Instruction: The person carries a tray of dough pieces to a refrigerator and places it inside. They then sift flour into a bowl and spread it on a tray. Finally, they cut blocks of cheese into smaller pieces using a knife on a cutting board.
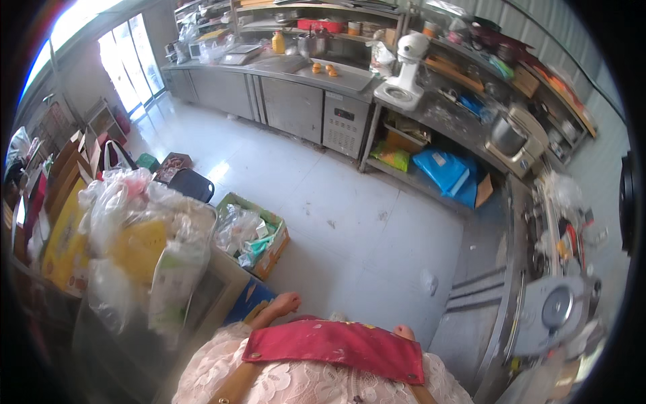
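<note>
My left hand hangs in front of the red apron bib, its fingers loosely curled with nothing seen in them. Just left of it is a blue printed box. A cardboard box of plastic bags and wrappers lies on the floor beyond that hand. Only a small part of my right hand shows past the bib's right side; its fingers are hidden. Tiled floor stretches before me towards a steel counter, where several small round baked buns lie on the worktop.
A white stand mixer and a second mixer stand on the right-hand bench. Blue bags fill its lower shelf. At right, a grey machine with a round plate rests on a steel table. Heaped plastic bags crowd the left.
</note>
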The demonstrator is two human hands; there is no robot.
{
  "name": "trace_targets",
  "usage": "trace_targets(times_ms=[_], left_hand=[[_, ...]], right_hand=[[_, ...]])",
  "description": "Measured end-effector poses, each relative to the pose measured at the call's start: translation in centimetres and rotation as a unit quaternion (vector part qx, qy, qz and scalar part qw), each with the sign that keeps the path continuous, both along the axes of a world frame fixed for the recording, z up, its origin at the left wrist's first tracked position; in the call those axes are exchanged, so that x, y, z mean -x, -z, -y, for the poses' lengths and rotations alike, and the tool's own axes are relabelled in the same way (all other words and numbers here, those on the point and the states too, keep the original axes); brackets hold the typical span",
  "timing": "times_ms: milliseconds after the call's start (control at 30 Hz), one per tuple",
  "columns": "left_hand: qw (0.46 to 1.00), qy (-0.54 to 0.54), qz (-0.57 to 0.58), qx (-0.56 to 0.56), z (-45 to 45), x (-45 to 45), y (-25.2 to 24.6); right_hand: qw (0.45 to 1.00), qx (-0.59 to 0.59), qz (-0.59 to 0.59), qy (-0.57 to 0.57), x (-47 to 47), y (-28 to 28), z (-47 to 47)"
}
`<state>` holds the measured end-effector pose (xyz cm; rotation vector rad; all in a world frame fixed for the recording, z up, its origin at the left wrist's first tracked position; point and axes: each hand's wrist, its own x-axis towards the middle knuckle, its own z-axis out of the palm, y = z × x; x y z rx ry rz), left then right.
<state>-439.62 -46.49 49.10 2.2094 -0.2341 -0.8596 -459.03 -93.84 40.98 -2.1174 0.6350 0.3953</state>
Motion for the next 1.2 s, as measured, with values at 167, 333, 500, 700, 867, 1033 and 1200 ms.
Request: trace_targets(times_ms=[167,333,500,700,867,1033,1200], left_hand=[[0.976,-0.213,-0.011,0.041,-0.4,-10.9,-0.1],[0.968,-0.242,-0.057,0.038,0.1,-27.0,4.0],[0.982,-0.17,0.023,0.073,2.7,-46.7,0.4],[0.986,-0.144,0.056,0.059,-0.6,-67.0,-2.3],[0.97,-0.23,0.054,-0.06,-10.8,-74.7,3.7],[0.837,-0.519,-0.123,-0.123,-22.6,-69.7,3.3],[0.733,-0.63,-0.236,-0.099,-27.5,-71.1,4.0]], right_hand=[[0.997,0.003,0.029,-0.072,-28.0,2.3,5.3],[0.992,0.005,0.06,-0.112,-45.8,0.3,3.6],[0.984,0.014,-0.106,-0.142,-55.6,-6.5,1.4],[0.981,0.043,-0.143,-0.124,-70.7,-7.2,0.7],[0.968,0.051,-0.128,-0.211,-91.8,-0.9,-4.9],[0.933,0.068,-0.102,-0.337,-119.3,1.0,-14.8],[0.915,0.046,0.036,-0.398,-145.0,-3.5,-29.5]])
